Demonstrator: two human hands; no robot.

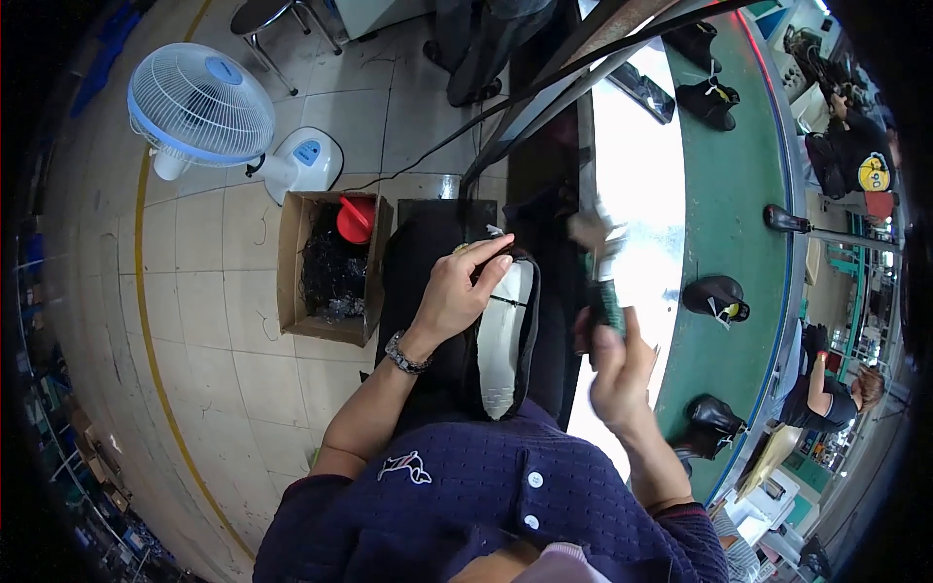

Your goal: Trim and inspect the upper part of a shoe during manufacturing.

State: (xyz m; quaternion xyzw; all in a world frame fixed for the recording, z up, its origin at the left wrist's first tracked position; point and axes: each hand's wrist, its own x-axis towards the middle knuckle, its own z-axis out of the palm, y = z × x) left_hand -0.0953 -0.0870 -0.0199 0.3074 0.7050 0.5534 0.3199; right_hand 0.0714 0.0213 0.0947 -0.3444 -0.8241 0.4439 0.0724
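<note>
A black shoe upper (534, 321) with a pale, bare underside (502, 345) lies bottom up across my lap, its narrow end toward my body. My left hand (454, 294) is closed on its far end, thumb and fingers pinching the edge there. To the right of the shoe, my right hand (622, 374) is wrapped round the green handle of a hammer (606, 267). The hammer's head is smeared by motion and stands apart from the shoe. What the left fingertips press on is partly hidden.
On the left stand a cardboard box (289, 277) with dark scraps and a red scoop (356, 220), and a white-blue fan (202, 102). A white bench (637, 185) holds a phone (641, 92). Several black shoes (717, 298) lie along a green conveyor (724, 185). Other people work beyond.
</note>
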